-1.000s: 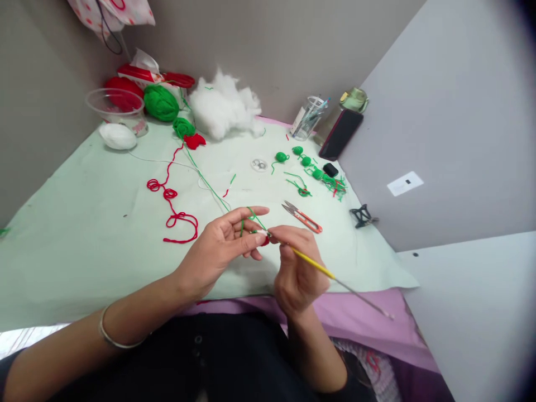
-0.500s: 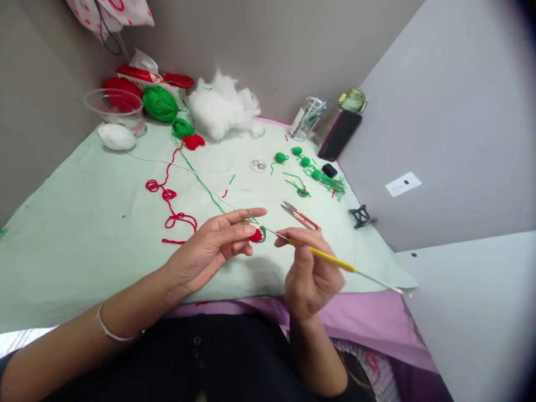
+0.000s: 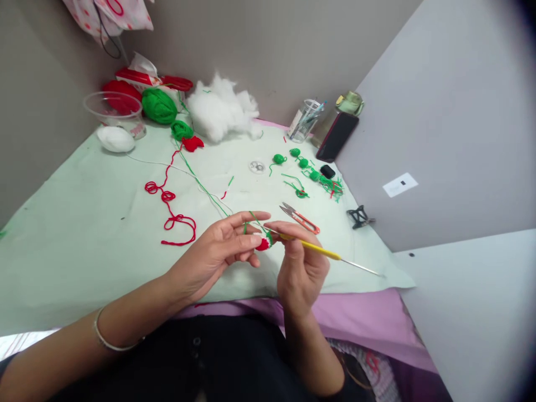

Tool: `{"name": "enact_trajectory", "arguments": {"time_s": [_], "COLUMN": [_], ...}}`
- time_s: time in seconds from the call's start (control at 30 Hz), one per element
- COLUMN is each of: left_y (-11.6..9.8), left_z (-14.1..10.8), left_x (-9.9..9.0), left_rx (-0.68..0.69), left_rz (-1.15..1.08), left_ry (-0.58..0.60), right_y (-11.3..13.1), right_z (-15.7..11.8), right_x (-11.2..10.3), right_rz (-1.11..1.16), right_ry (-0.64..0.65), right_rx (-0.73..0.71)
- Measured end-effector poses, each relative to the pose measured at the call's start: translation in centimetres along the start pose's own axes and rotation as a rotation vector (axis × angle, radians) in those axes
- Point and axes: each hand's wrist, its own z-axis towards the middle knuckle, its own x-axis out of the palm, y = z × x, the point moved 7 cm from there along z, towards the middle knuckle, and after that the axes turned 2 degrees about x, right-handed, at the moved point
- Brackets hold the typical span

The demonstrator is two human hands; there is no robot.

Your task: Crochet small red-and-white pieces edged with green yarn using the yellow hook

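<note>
Between thumb and fingers, my left hand (image 3: 228, 243) pinches a small crochet piece (image 3: 263, 242) in red, white and green. Green yarn (image 3: 205, 188) runs from the table up to this hand and over its raised index finger. My right hand (image 3: 301, 265) is closed on the yellow handle of a crochet hook (image 3: 320, 248). The hook's metal tip lies at the top edge of the piece, close to the left index finger; whether it passes through a stitch I cannot tell. Thread snips (image 3: 300, 218) lie on the table just beyond my right hand.
White stuffing (image 3: 221, 109), a green yarn ball (image 3: 159, 106) and a clear tub (image 3: 113, 114) stand at the back. Loose red yarn (image 3: 180, 220) curls at left. Small green crochet balls (image 3: 303, 163) lie at right, near a phone (image 3: 337, 137) and a cup of pens (image 3: 305, 120).
My right hand has moved left and brought the hook's tip up to my left hand. The crochet piece has shifted slightly right and down, and the hook lies farther left.
</note>
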Motion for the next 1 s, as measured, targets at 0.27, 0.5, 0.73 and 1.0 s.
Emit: {"name": "enact_trajectory", "arguments": {"time_s": [0.27, 0.5, 0.73, 1.0], "left_y": [-0.9, -1.9, -1.0, -1.4], "left_z": [-0.3, -0.6, -0.2, 0.1], "left_x": [-0.3, -0.6, -0.3, -0.4], "left_rx": [0.066, 0.225, 0.107, 0.049], "left_rz": [0.096, 0.328, 0.124, 0.02], "left_ry": [-0.029, -0.061, -0.053, -0.045], "right_y": [-0.8, 2.3, 3.4, 1.7], "right_z": [0.7, 0.3, -1.8, 0.8], "right_x": [-0.3, -0.5, 1.1, -0.4], "right_rz": [0.223, -0.213, -0.66, -0.036], "right_ry": [0.031, 0.098, 0.088, -0.005], "right_rx": [0.15, -0.125, -0.599, -0.095]}}
